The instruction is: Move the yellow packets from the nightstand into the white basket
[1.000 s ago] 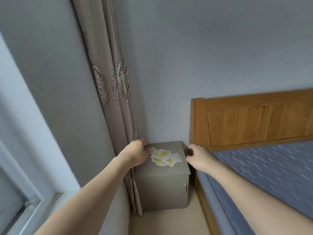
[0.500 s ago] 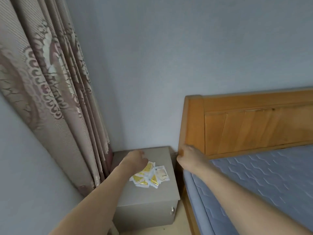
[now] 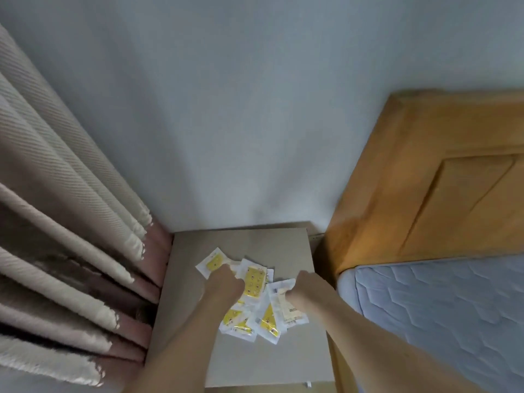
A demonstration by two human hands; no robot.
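Observation:
Several yellow-and-white packets (image 3: pixel 253 280) lie in a loose pile on the grey nightstand (image 3: pixel 263 364). My left hand (image 3: pixel 224 283) is down on the left of the pile, its fingers curled over packets beside one that lies apart (image 3: pixel 213 262). On the right of the pile my right hand (image 3: pixel 309 290) grips the edge of a pale packet (image 3: pixel 289 310). More packets (image 3: pixel 268 323) lie between my forearms. No white basket is in view.
A beige and pink curtain (image 3: pixel 71 222) hangs close against the nightstand's left side. A wooden headboard (image 3: pixel 425 180) and a blue quilted mattress (image 3: pixel 439 307) stand tight on its right. A pale wall (image 3: pixel 241 123) rises right behind it.
The view has moved in close and tilted down over the nightstand. My right hand left the bed's edge and came onto the pile. My left hand stays on the packets.

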